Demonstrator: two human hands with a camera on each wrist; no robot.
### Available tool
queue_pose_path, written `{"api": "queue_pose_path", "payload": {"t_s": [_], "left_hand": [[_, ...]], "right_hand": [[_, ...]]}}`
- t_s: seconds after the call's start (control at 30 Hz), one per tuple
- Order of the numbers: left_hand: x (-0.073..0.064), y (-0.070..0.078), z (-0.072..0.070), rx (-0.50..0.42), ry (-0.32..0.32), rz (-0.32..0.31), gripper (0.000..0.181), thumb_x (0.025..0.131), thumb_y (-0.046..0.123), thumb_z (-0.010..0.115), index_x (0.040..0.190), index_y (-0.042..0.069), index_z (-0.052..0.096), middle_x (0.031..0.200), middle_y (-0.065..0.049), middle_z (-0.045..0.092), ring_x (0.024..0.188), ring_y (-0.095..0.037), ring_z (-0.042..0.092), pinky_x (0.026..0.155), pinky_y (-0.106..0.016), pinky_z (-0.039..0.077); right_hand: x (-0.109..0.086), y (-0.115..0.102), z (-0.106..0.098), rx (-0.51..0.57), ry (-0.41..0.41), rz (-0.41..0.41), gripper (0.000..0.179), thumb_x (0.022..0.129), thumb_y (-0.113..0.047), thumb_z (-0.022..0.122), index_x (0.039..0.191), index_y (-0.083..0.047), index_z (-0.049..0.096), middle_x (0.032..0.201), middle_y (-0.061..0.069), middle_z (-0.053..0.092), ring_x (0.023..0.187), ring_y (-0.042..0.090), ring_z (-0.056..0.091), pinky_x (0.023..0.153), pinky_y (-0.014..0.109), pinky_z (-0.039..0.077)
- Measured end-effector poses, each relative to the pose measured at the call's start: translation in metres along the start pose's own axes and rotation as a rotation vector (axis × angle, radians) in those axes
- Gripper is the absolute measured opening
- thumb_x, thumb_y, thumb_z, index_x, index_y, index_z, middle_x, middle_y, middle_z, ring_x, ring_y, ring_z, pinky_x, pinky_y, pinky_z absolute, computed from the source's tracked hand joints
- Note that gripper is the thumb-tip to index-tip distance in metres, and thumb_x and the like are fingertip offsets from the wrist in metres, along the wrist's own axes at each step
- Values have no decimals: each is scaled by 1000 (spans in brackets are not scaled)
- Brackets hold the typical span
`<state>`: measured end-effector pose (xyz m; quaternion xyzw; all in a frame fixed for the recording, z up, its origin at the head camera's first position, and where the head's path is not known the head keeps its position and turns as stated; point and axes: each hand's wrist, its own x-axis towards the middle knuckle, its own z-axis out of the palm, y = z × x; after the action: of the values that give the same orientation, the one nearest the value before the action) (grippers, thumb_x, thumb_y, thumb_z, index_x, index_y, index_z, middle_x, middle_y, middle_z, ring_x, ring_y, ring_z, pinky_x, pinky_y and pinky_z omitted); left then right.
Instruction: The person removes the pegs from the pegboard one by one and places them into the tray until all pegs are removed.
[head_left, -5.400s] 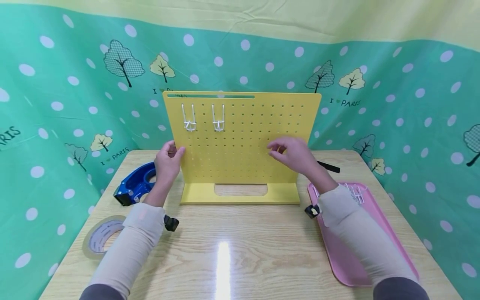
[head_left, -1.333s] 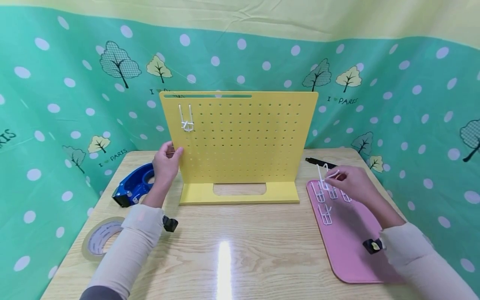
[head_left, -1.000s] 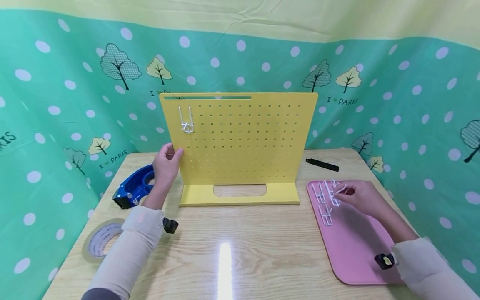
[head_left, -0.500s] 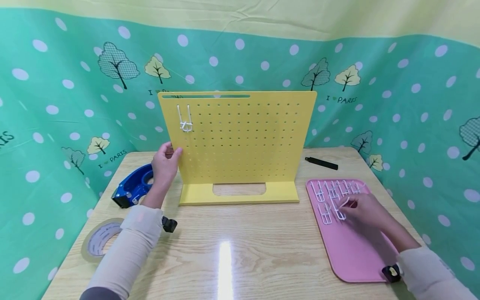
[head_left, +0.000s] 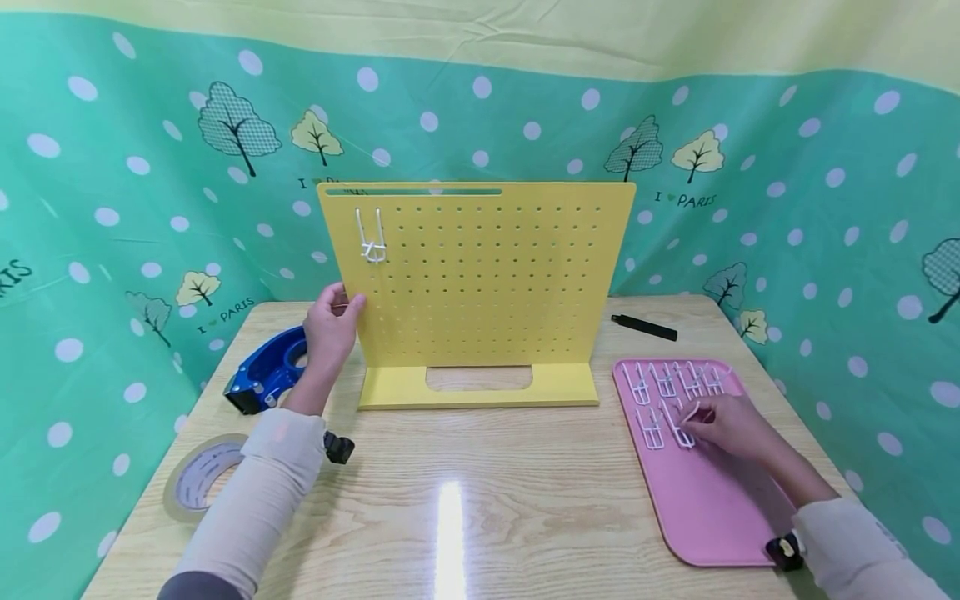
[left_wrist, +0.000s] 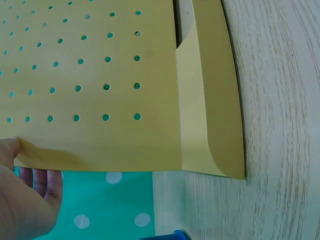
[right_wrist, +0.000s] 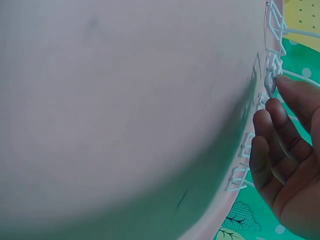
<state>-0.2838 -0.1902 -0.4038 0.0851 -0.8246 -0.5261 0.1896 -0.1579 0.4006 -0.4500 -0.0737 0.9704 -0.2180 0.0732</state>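
A yellow pegboard (head_left: 480,308) stands upright on the table, with one white wire hook (head_left: 372,250) hanging at its upper left. My left hand (head_left: 330,329) grips the board's left edge; in the left wrist view the thumb lies on the front and the other fingers (left_wrist: 41,182) go behind. Over the pink tray (head_left: 712,521) my right hand (head_left: 731,427) pinches another white wire hook (head_left: 683,438), beside a similar hook (head_left: 650,432) lying there. The right wrist view shows thumb and forefinger at the hook (right_wrist: 270,82).
Several more wire hooks (head_left: 693,382) lie in a row at the tray's far end. Behind the tray is a black stick-like object (head_left: 643,327). A blue tape dispenser (head_left: 262,375) and a roll of clear tape (head_left: 183,483) stand left of the board. A patterned curtain (head_left: 525,108) surrounds the table.
Earlier two hooks hung on the board; the second came off in my right hand. That hand has carried it right and lowered it to the tray. My left hand stays on the edge.
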Motion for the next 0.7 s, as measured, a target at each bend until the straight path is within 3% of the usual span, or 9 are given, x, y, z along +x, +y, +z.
{"api": "queue_pose_path", "payload": {"t_s": [0.43,0.7], "left_hand": [[1,0,-1,2,-2,8,38,100,29,65,132,10,64,117,-14,69,101,-16,63,78,-14,48],[0,1,-1,-5,2,10,37,99,28,66,131,8,64,116,-16,69,102,-19,64,77,-13,48]], "right_hand": [[0,-1,1,-22,-17,14,5,90,-21,76,92,-18,78,81,-6,71,71,9,54,61,21,44],[1,-1,-19,-57,-29,-3,13,89,-11,70,100,-14,76,84,-1,68,76,14,58,62,25,49]]}}
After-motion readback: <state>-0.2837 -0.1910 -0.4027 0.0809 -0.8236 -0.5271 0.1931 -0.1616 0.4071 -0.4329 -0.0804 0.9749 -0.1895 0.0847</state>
